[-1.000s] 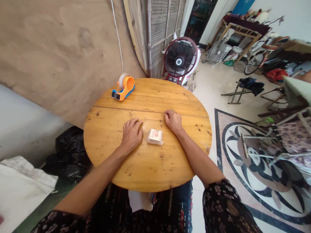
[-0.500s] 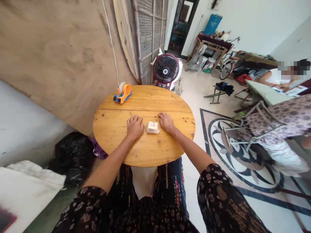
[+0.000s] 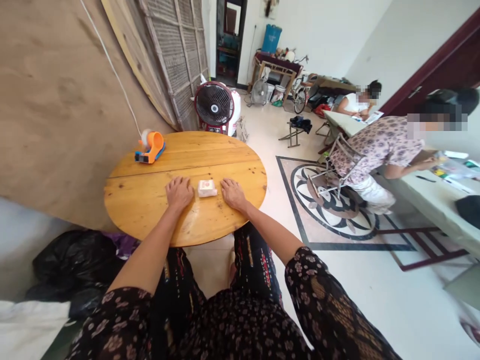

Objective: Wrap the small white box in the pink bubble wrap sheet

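Observation:
A small pale package (image 3: 206, 188) with a whitish label lies on the round wooden table (image 3: 198, 230), between my two hands. Left of the package, my left hand (image 3: 179, 193) rests palm down on the wood, fingers a little apart and holding nothing. On its other side my right hand (image 3: 233, 193) lies flat in the same way, also with nothing in it. Neither hand touches the package. Toward the table's far left edge stands an orange and blue tape dispenser (image 3: 150, 147) with a roll of tape.
A dark red fan (image 3: 214, 104) stands behind the table. Black bags (image 3: 75, 260) lie at the lower left. To the right are a folding stool (image 3: 294, 132) and two people seated at long tables (image 3: 423, 192). A wooden board leans at the left.
The view has swung to the right, so the table and both hands appear farther left and more of the seated people shows. My hands and the package keep their places on the table.

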Demonstrator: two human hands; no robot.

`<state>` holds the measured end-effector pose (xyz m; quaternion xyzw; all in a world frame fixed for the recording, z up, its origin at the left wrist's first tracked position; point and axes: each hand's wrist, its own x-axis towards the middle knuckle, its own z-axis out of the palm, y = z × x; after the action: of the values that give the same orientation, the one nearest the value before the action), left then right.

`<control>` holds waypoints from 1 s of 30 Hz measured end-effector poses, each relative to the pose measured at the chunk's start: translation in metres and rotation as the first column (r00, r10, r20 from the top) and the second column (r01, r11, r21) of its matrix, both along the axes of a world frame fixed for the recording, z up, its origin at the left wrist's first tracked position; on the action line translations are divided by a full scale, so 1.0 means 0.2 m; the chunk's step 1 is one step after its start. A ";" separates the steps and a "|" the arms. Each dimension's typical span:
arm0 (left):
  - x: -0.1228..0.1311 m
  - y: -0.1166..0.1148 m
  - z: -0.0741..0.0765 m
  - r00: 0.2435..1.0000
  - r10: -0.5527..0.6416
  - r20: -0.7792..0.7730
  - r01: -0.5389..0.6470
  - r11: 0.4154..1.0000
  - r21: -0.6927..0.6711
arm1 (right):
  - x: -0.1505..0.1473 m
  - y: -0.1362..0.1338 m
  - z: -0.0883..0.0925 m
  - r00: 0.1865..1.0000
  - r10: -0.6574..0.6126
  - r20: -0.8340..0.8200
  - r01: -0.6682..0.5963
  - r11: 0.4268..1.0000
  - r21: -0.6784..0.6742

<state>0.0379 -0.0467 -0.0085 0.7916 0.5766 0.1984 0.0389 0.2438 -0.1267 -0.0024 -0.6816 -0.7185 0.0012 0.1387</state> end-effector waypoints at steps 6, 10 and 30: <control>0.00 0.00 0.00 1.000 0.005 -0.022 -0.006 1.000 -0.030 | -0.05 -0.13 -0.02 1.000 -0.024 -0.018 0.025 0.999 0.032; 0.00 0.01 -0.01 0.999 0.023 -0.043 -0.025 0.999 -0.038 | -0.08 -0.21 -0.03 0.999 -0.035 -0.033 0.037 0.998 0.041; 0.00 -0.02 0.02 0.999 0.011 0.053 -0.007 0.996 -0.086 | -0.24 -0.67 -0.09 0.995 -0.021 -0.095 0.031 0.993 0.111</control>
<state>0.0373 -0.0504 -0.0047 0.7810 0.5870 0.1946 0.0875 0.1951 -0.2602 -0.0199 -0.6813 -0.7011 -0.0092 0.2102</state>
